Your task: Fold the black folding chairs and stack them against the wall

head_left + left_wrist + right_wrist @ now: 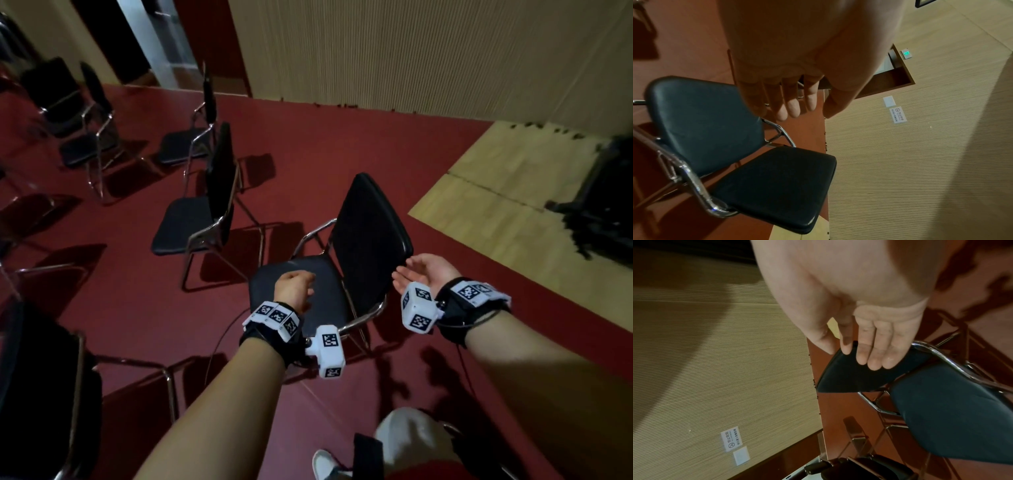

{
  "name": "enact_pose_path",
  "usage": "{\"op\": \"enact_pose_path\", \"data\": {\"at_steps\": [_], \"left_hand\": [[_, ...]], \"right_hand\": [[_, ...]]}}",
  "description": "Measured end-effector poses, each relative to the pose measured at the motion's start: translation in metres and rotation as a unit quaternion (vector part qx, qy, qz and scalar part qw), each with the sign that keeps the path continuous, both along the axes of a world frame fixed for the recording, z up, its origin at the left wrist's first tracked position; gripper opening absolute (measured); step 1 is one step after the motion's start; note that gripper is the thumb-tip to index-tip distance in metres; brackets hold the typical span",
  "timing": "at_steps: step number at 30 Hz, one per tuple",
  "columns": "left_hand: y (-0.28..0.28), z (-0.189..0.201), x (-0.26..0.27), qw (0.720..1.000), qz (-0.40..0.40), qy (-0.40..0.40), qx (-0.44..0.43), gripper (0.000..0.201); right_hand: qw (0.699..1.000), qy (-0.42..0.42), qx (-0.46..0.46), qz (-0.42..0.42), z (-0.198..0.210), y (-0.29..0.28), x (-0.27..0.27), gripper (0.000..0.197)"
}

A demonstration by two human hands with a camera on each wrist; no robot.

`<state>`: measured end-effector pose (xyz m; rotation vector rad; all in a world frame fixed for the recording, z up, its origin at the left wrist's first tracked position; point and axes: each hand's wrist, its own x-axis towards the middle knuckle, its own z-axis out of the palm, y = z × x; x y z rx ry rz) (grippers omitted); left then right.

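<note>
My left hand hovers over the padded seat of the nearest black folding chair with a chrome tube frame, its fingers loosely curled and holding nothing; the left wrist view shows those fingers hanging relaxed above the seat and backrest. My right hand is palm up, fingers straight, beside the lower edge of the chair's backrest; from the right wrist view its fingertips lie against the backrest's edge, though I cannot tell whether they touch it. The chair stands unfolded on the dark red floor, close to the pale wooden strip along the ribbed beige wall. More unfolded black chairs stand behind it toward the floor's far left corner, well apart from the wall.
</note>
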<state>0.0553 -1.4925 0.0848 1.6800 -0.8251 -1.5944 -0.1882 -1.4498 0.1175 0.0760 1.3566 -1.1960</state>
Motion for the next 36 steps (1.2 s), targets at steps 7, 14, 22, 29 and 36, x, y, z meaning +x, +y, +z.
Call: {"op": "enact_pose_path", "data": {"at_steps": [7,14,22,29,36], "left_hand": [[-0.063,0.0,-0.008,1.0,-0.018,0.0,0.006,0.01],[-0.124,-0.01,-0.033,0.999,0.001,-0.032,0.02,0.007],[-0.179,-0.019,-0.125,0.995,-0.023,-0.066,0.069,0.005],[-0.19,-0.033,-0.158,0.989,-0.026,-0.058,0.137,0.007],[-0.202,-0.035,-0.147,0.988,-0.05,-0.048,0.139,0.004]], "right_hand": [[0.996,0.082,-0.001,0.043,0.007,-0.069,-0.002,0.014],[0.951,0.271,0.004,0.148,-0.006,-0.157,-0.044,0.032],[0.841,0.413,0.049,0.345,-0.049,-0.224,-0.115,0.055],[0.802,0.361,0.093,0.467,-0.081,-0.242,-0.121,0.04],[0.79,0.38,0.095,0.472,-0.083,-0.248,-0.118,0.045]]}}
